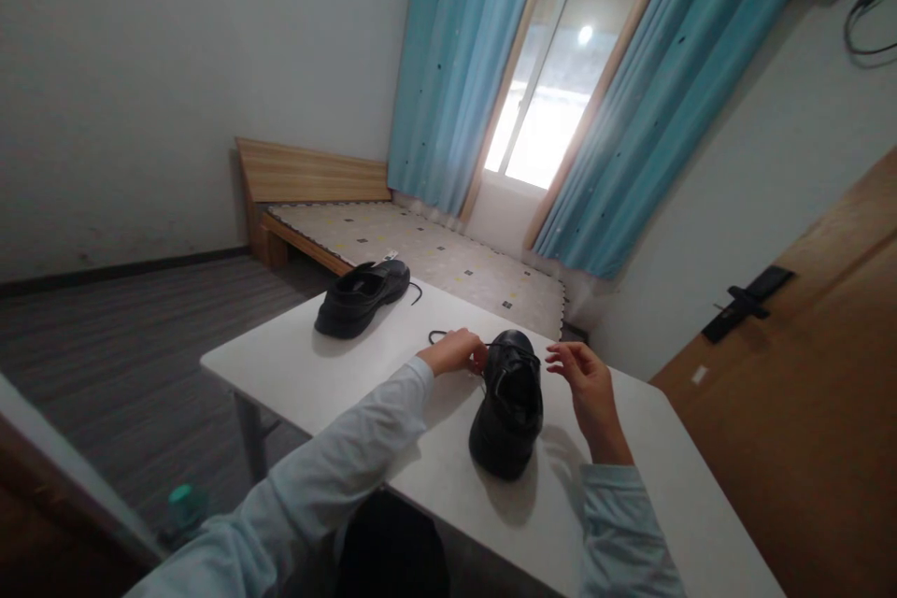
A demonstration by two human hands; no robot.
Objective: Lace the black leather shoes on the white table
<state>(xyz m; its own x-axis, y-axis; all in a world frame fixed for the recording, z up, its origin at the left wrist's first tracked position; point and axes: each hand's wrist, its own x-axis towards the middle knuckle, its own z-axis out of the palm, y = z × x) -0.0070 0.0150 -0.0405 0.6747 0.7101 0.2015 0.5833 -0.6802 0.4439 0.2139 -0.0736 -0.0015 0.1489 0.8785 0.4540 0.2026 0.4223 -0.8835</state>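
A black lace-up shoe (pixel 505 430) stands on the white table with its heel toward me and its toe pointing away. At its left side, my left hand (pixel 457 353) is closed on the shoelace (pixel 435 334), whose dark end sticks out beyond the fingers. My right hand (pixel 580 381) is just right of the shoe's laced front, fingers slightly bent and apart, with nothing clearly visible in them. A strand of lace crosses the top of the shoe between both hands. The matching black shoe (pixel 361 299) rests farther left on the table, its lace trailing to the right.
The white table (pixel 273 350) reaches from left to lower right. Behind it is a low wooden bed with a patterned mattress (pixel 448 252). Blue curtains (pixel 462 65) flank the window. A wooden door (pixel 805 374) is at right, and a green-capped object (pixel 183 503) is at lower left.
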